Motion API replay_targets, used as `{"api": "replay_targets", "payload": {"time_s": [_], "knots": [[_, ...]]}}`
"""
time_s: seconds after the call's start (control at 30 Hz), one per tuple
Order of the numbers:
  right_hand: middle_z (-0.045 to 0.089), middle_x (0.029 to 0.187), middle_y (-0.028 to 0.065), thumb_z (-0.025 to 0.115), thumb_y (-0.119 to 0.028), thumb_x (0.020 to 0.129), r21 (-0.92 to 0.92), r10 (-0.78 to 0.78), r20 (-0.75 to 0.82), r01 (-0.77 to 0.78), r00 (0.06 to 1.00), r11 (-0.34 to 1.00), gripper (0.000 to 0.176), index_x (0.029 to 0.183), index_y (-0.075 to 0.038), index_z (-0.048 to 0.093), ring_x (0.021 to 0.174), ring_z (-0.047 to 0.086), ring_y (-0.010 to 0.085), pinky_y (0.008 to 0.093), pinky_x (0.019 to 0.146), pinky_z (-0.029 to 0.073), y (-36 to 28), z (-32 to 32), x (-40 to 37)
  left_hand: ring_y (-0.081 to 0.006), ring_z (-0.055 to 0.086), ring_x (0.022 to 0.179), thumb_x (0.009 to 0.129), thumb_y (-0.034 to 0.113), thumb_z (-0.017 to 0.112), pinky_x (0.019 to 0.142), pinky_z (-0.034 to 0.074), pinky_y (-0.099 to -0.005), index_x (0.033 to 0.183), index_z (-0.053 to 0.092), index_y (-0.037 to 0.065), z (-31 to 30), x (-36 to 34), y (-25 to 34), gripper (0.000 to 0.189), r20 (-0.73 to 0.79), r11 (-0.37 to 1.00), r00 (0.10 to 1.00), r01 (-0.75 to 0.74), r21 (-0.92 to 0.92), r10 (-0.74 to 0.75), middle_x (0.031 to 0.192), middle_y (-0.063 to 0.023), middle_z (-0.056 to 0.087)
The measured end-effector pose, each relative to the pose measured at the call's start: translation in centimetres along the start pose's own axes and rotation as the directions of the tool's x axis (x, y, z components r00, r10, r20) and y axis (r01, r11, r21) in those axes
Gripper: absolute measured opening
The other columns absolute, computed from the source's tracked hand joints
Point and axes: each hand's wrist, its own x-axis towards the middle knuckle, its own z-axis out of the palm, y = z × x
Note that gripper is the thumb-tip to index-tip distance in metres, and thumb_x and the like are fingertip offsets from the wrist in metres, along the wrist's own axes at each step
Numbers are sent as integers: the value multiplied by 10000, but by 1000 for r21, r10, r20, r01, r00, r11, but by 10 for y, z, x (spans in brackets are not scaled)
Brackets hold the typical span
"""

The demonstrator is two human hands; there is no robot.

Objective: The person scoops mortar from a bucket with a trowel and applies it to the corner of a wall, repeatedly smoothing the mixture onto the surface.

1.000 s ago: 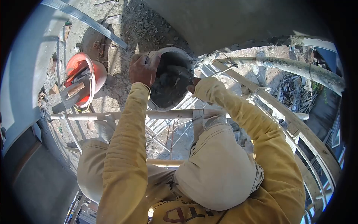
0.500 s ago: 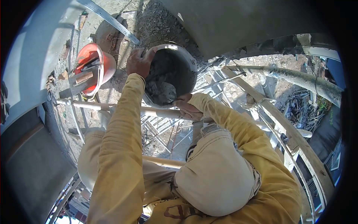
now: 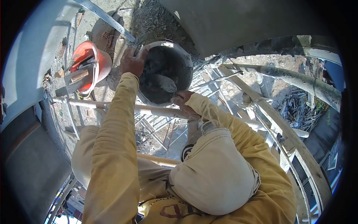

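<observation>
A dark bucket [image 3: 188,71] with a mortar-smeared rim stands in front of me, grey wet mix in its bottom. My left hand [image 3: 132,61] is closed over the left side of its rim. At the near right edge of the bucket, my right hand [image 3: 184,101] is closed around what looks like a trowel's handle, mostly hidden by the fingers. The mortar-coated trowel blade [image 3: 166,83] reaches into the bucket over the mix.
Left of the bucket stands a red bucket [image 3: 105,65] with tools, including a float with a wooden handle [image 3: 79,75]. A horizontal pole [image 3: 160,111] crosses before my knees. Wooden beams [image 3: 279,119] and a rope [image 3: 278,143] run along the right. A grey wall panel [image 3: 242,26] rises ahead.
The trowel blade has moved up and turned flatter inside the bucket. My left hand remains on the rim. The view has shifted slightly, so most things sit a little further left.
</observation>
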Motion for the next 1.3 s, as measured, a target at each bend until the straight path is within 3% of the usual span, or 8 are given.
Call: {"api": "replay_targets", "payload": {"time_s": [0.07,0.23,0.33,0.4,0.43,0.53,0.83,1.3], "knots": [[626,825,115,438,-444,920,568,151,519,-472,841,675,440,1022,-39,577,758,635,225,384,650,511,3,-20,20,-353,589,827,780,551,632,739,445,-447,777,662,45,4,-2,2,506,-19,999,999,-40,-4,40,850,-158,589],[617,755,95,335,-524,942,309,309,616,-583,725,751,568,894,-35,621,641,610,175,333,532,486,37,-37,31,-370,582,851,766,586,638,772,434,-425,814,614,-6,12,-6,-5,594,3,996,996,-84,-1,84,869,-200,595],[656,854,140,370,-485,934,-182,466,505,-438,727,881,529,870,-46,659,788,649,216,365,654,514,12,-88,6,-380,581,896,784,592,610,794,431,-432,826,631,0,13,-6,4,593,-23,997,997,-75,1,75,906,-205,595],[677,806,129,500,-476,874,-560,-21,91,69,996,826,399,974,-117,643,782,655,264,391,670,501,25,-83,-9,-384,580,920,785,608,595,807,432,-436,845,649,13,8,-8,9,601,43,1000,999,-16,18,15,938,-206,598],[663,953,154,514,-393,866,-627,225,146,-86,963,774,302,1063,-192,623,935,623,326,429,789,477,-4,-96,-11,-384,580,920,785,608,595,807,432,-436,845,649,13,9,-7,8,601,42,1000,999,-14,16,14,938,-206,598],[603,1062,166,529,-317,849,-648,27,-263,-198,964,736,325,1161,-236,575,1034,559,352,449,856,444,25,-64,-6,-375,584,916,772,622,602,809,434,-434,849,650,11,12,2,6,618,30,997,998,-58,56,56,939,-210,603],[551,1114,146,526,-210,834,-815,-19,69,67,997,576,408,1240,-219,482,1089,519,300,476,882,400,29,-50,17,-376,564,1017,770,674,550,886,426,-437,929,671,12,5,16,-3,691,48,999,999,25,26,-26,1042,-227,595],[630,1057,157,542,-149,765,-677,-273,-76,151,959,720,435,1191,-233,575,1035,593,308,455,865,454,59,-23,7,-380,535,1094,762,684,546,955,391,-437,1043,655,-1,29,20,21,749,78,995,992,95,19,-96,1127,-246,579]]}}
